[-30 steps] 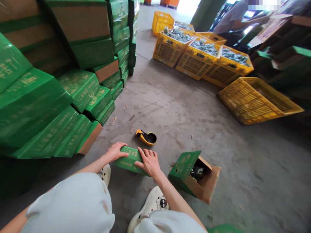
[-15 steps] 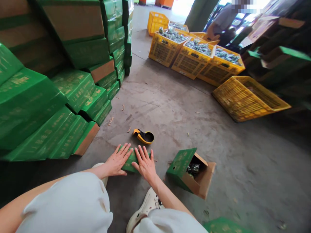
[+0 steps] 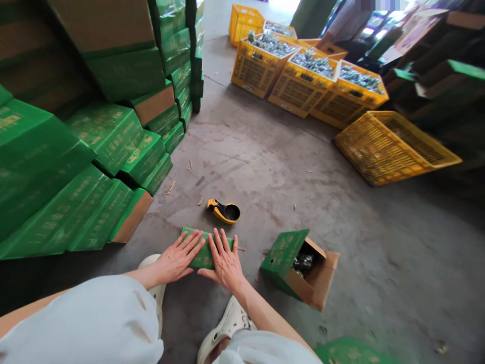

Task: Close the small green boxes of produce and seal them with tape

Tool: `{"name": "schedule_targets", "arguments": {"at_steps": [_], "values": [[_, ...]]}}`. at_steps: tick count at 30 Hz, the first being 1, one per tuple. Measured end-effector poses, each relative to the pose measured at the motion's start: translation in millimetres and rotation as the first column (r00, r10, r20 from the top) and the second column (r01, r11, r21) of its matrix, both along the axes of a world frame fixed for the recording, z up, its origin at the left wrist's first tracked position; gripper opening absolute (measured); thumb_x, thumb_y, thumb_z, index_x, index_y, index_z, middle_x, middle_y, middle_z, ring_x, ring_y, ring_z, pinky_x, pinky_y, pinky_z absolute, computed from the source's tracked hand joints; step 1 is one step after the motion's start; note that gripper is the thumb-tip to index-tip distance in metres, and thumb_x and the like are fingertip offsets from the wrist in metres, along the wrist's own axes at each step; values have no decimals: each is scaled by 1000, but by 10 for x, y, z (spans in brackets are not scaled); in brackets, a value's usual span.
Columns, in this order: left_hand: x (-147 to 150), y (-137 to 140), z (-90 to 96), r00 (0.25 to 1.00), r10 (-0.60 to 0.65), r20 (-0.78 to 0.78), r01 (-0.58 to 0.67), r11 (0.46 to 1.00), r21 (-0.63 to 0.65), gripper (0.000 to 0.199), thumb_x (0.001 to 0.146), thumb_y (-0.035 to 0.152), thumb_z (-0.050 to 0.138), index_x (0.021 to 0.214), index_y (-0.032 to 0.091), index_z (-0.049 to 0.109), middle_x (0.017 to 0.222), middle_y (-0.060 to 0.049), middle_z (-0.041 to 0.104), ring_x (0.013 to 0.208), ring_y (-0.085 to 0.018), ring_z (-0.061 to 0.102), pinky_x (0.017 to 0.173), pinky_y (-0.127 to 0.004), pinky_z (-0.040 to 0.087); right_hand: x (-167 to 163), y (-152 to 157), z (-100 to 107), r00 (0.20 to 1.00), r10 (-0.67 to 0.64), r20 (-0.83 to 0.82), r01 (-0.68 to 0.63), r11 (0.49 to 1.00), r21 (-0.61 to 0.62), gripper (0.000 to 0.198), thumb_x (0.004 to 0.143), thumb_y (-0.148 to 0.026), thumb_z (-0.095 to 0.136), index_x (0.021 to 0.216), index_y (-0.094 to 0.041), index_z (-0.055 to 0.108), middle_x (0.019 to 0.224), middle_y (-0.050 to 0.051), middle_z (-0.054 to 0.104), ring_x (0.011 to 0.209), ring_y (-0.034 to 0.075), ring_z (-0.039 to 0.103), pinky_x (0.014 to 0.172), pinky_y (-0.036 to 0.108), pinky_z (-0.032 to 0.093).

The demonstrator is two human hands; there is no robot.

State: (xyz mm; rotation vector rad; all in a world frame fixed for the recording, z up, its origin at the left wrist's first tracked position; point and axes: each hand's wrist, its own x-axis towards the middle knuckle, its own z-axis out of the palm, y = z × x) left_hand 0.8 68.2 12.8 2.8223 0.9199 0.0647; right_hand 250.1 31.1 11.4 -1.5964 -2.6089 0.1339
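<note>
A small green cardboard box (image 3: 203, 257) sits on the floor between my feet, partly covered by my hands. My left hand (image 3: 175, 260) lies flat across its left end, fingers stretched out. On its right part rests my right hand (image 3: 224, 260), palm down with the fingers extended. Just beyond the box is a yellow-and-black tape dispenser (image 3: 224, 210) on the floor. To the right stands a green carton (image 3: 284, 263) with its flaps open; dark, shiny wrapped contents show inside.
Stacked green cartons (image 3: 109, 134) rise on the left. Yellow crates (image 3: 282, 88) filled with small wrapped pieces stand at the back, with a tilted yellow crate (image 3: 386, 151) nearer on the right. A person (image 3: 350, 25) is behind them. Another green box (image 3: 352, 351) shows at the bottom edge.
My hands have slid slightly toward me on the small box, uncovering more of its far edge. My view has shifted a little. The tape dispenser and open carton stay in place.
</note>
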Motion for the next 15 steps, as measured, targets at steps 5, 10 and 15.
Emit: {"name": "schedule_targets", "arguments": {"at_steps": [5, 10, 15], "values": [[-62, -56, -94, 1000, -20, -11, 20, 1000, -10, 104, 93, 52, 66, 167, 8, 9, 174, -18, 10, 163, -33, 2, 131, -50, 4, 8, 12, -11, 999, 31, -24, -32, 999, -29, 91, 98, -64, 49, 169, -16, 18, 174, 14, 18, 161, 36, 2, 124, 68, -6], [-28, 2, -227, 1000, -3, 29, 2, 999, 53, 93, 97, 47, 62, 167, 7, 15, 174, -18, 15, 162, -32, 6, 131, -49, 10, 14, 89, -29, 1000, 4, -18, -5, 997, -80, 94, 97, -69, 48, 169, -17, 17, 174, 15, 17, 160, 39, 10, 124, 68, 1], [-76, 10, -294, 997, -8, 82, -3, 991, 134, 86, 97, 44, 65, 164, 6, 25, 171, -19, 24, 162, -31, 14, 130, -45, 19, 12, 55, -25, 1000, -21, 16, 22, 996, -92, 92, 96, -70, 50, 169, -23, 20, 173, 13, 22, 154, 41, 26, 123, 68, 10]]}}
